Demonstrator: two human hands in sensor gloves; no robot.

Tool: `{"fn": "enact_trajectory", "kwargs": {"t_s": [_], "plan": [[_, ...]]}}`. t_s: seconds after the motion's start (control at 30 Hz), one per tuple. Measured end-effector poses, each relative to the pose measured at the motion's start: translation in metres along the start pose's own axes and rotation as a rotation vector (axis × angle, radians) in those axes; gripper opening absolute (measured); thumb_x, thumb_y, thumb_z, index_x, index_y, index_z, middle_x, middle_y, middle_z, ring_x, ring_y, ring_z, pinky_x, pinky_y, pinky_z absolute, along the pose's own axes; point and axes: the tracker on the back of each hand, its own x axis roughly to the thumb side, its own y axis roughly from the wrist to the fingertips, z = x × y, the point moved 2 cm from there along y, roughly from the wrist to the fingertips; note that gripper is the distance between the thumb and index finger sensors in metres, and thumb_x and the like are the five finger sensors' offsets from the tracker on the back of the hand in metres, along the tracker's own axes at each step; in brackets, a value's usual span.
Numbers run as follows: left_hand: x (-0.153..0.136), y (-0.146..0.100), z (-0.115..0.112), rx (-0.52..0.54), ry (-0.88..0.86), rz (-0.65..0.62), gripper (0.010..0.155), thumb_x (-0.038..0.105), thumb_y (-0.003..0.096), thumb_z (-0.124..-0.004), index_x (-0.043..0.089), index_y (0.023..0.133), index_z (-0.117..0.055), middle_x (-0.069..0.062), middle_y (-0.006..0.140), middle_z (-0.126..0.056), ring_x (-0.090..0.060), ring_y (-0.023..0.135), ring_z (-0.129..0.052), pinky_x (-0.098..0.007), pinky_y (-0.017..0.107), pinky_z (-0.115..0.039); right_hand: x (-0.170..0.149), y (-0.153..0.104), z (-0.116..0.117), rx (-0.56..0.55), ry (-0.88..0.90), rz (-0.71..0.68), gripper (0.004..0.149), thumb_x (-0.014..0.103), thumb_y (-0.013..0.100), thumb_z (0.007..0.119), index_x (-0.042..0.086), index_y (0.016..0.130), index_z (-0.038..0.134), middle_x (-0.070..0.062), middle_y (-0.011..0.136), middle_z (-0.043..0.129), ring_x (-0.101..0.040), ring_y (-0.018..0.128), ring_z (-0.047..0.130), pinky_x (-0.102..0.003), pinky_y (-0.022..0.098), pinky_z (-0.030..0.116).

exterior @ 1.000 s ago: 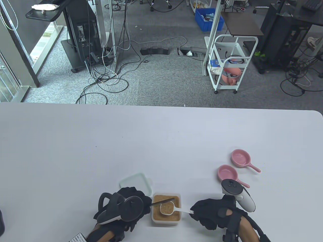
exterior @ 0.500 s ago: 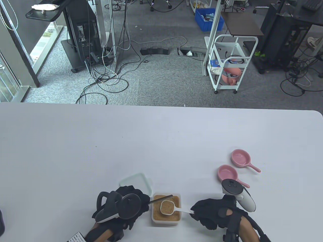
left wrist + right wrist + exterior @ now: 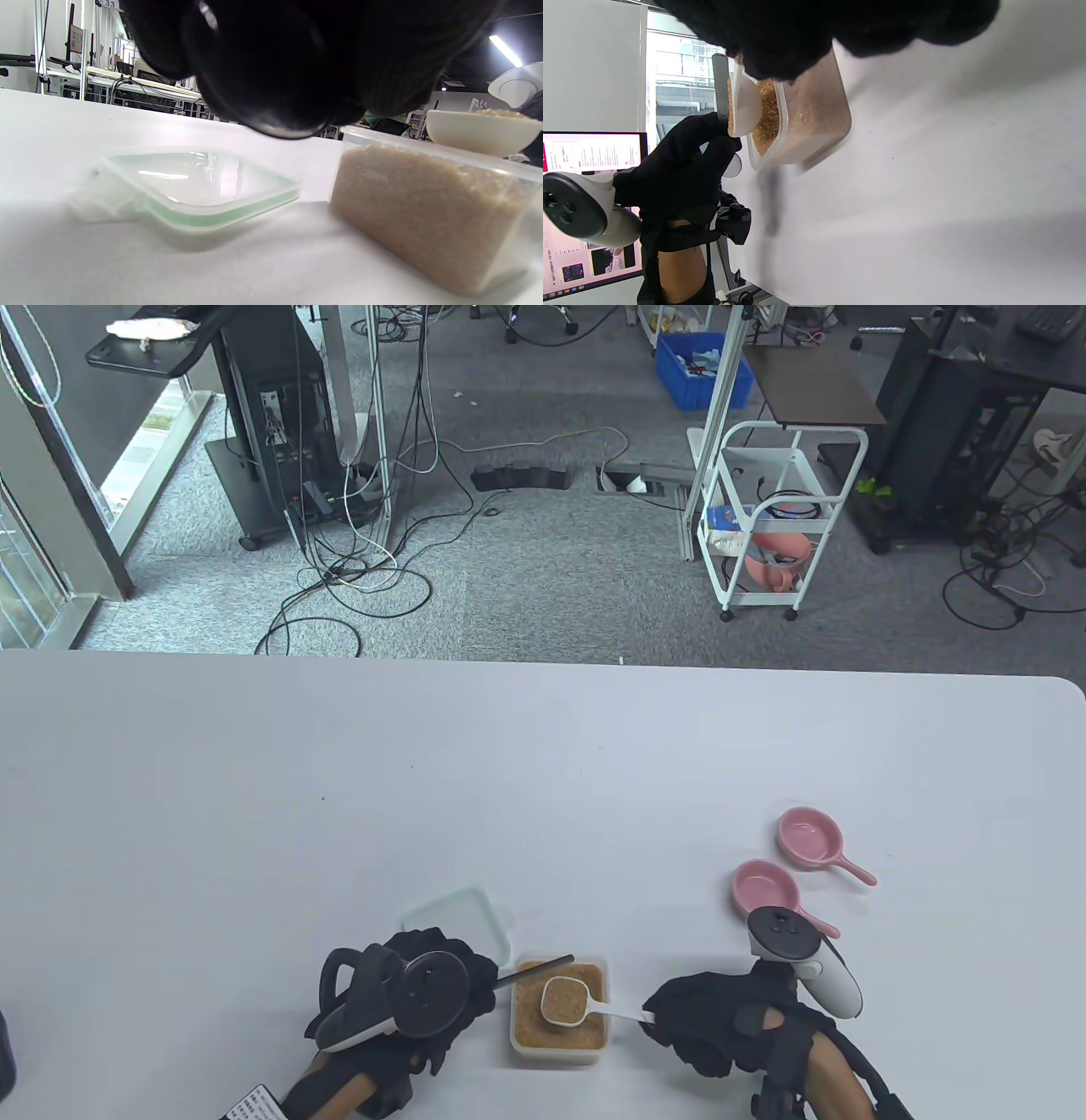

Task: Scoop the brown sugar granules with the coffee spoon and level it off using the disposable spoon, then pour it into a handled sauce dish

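The coffee spoon handle end is hidden inside the right hand. The disposable spoon bowl is covered by the left hand. A printed label is cut off at the bottom edge.

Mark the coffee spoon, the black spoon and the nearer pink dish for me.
coffee spoon (image 3: 563, 1003): table view, on the sugar-filled bowl.
black spoon (image 3: 543, 966): table view, on the dark stick over the sugar tub's far edge.
nearer pink dish (image 3: 764, 888): table view, on the dish's inner floor.
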Motion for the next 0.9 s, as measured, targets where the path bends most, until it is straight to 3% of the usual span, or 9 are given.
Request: {"fn": "enact_trajectory", "kwargs": {"t_s": [0.13,0.4,0.53,0.9], "plan": [[0.000,0.002,-0.006,-0.043,0.030,0.006,0.042,0.055,0.0437,-0.083,0.043,0.084,-0.089,0.014,0.075,-0.096,-0.012,0.071,-0.099,-0.046,0.074,-0.073,0.000,0.000,0.000,-0.002,-0.008,0.005,0.043,0.036,0.053,0.074,0.010,0.085,0.085,0.001,0.043,0.094,-0.023,0.024,0.090,-0.055,0.049,0.072],[-0.002,0.001,-0.001,-0.009,0.009,0.008,0.042,0.054,0.0438,-0.083,0.043,0.084,-0.089,0.014,0.075,-0.096,-0.012,0.071,-0.099,-0.045,0.074,-0.074,0.000,0.000,0.000,-0.002,-0.007,0.001,0.043,0.036,0.053,0.074,0.010,0.085,0.085,0.001,0.043,0.094,-0.023,0.024,0.091,-0.055,0.049,0.072],[-0.003,0.004,-0.009,-0.061,0.048,0.010,0.042,0.054,0.0442,-0.082,0.043,0.084,-0.088,0.015,0.076,-0.096,-0.012,0.072,-0.099,-0.046,0.074,-0.073,0.000,0.000,0.000,-0.001,-0.010,0.004,0.043,0.036,0.053,0.074,0.010,0.085,0.085,0.001,0.043,0.094,-0.023,0.024,0.090,-0.055,0.049,0.072],[-0.009,0.002,0.002,-0.009,0.006,0.028,0.043,0.053,0.0443,-0.083,0.042,0.085,-0.089,0.014,0.076,-0.097,-0.013,0.071,-0.099,-0.046,0.074,-0.073,0.000,-0.001,0.000,-0.005,-0.010,0.002,0.043,0.036,0.053,0.074,0.010,0.085,0.085,0.001,0.043,0.094,-0.023,0.024,0.091,-0.055,0.049,0.072]]}}
